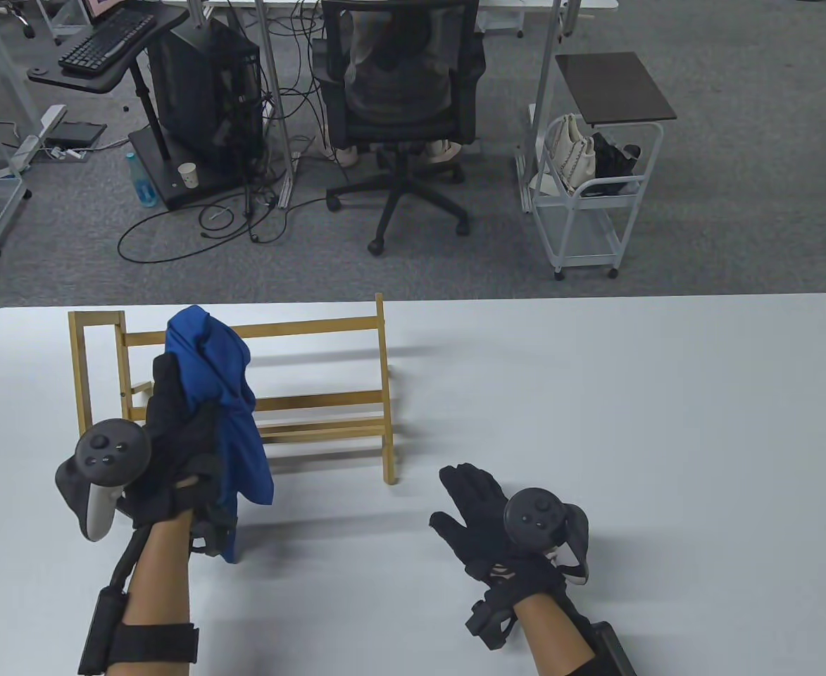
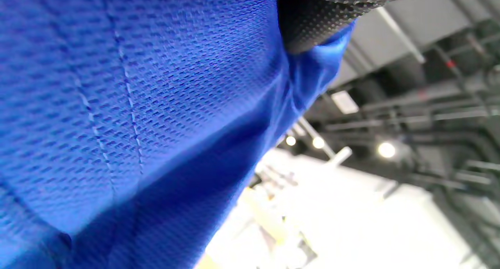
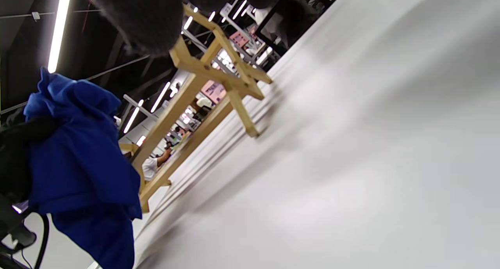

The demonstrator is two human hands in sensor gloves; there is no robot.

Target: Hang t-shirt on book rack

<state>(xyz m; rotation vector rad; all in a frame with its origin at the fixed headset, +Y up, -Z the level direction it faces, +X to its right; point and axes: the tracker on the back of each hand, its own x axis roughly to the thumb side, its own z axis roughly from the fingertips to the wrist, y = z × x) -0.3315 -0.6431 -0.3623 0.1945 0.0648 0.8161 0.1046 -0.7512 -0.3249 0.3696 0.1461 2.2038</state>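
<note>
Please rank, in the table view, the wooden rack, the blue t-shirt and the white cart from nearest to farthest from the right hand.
From the right hand:
1. Wooden rack, to its left on the table.
2. Blue t-shirt, farther left, held by the left hand.
3. White cart, on the floor beyond the table.

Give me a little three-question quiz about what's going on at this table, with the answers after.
1. True or false: the blue t-shirt is already draped over the wooden book rack.
2. Which hand holds the t-shirt: A) left hand, B) right hand, C) both?
3. Fill in: the right hand hovers open over the white ____.

Key:
1. False; it is bunched up and held in the air in front of the rack.
2. A.
3. table.
</note>
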